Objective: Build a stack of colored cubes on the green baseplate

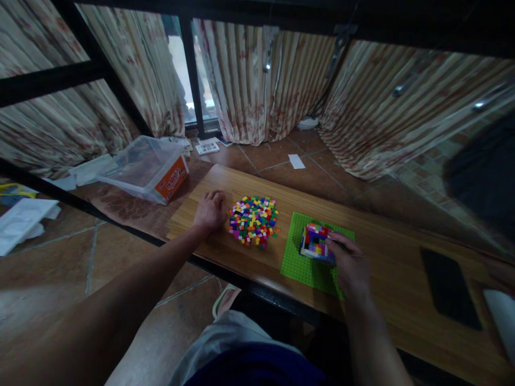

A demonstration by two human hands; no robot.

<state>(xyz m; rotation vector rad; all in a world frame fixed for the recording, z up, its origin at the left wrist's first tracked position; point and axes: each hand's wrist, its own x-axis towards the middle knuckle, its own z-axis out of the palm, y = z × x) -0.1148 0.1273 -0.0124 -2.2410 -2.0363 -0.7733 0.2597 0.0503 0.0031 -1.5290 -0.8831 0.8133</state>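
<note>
A pile of small multicoloured bricks (253, 220) lies on the wooden table (394, 257). My left hand (209, 212) rests on the table just left of the pile, fingers curled under, touching its edge. To the right lies a green baseplate (300, 262) with a hollow multicoloured block structure (315, 241) built on it. My right hand (350, 265) is at the structure's right side, fingertips pressed against it.
A clear plastic box (145, 169) with an orange label stands on the floor at the left. A black phone (448, 287) lies on the table at the right, a white object (502, 316) beside it. Curtains hang behind. My knee (241, 343) is under the table edge.
</note>
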